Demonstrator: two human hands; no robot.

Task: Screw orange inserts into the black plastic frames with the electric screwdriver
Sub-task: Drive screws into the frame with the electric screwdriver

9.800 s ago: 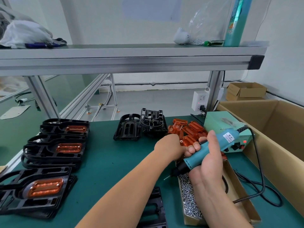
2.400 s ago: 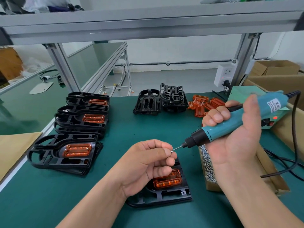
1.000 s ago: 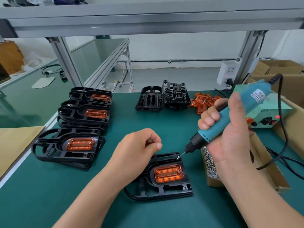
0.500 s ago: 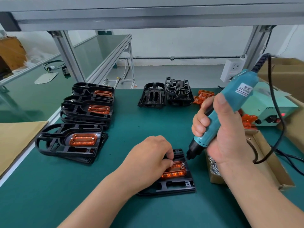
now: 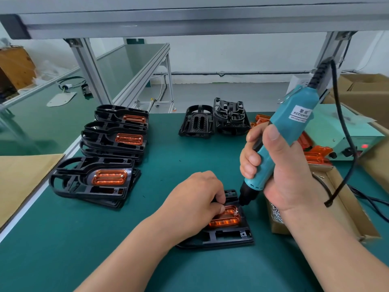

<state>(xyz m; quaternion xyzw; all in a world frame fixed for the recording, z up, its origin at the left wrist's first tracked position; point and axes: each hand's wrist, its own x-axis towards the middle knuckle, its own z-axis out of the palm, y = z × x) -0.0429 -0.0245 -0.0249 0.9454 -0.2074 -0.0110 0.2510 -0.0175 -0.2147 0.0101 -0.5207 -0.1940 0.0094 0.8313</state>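
Screwdriver [image 5: 282,142] (R hand [image 5: 286,182]) bit at insert [image 5: 228,220] corner, L hand [image 5: 193,199] pinching insert

open green mat [image 5: 179,163] mid-table, frame stacks [image 5: 109,148] left, screw box [image 5: 349,213] right

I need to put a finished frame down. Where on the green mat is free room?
Bare mat lies between the finished stacks, the two empty frames at the back and the left hand, and along the near edge left of the forearm. The right side is crowded: screw box, loose inserts, power unit, cable.
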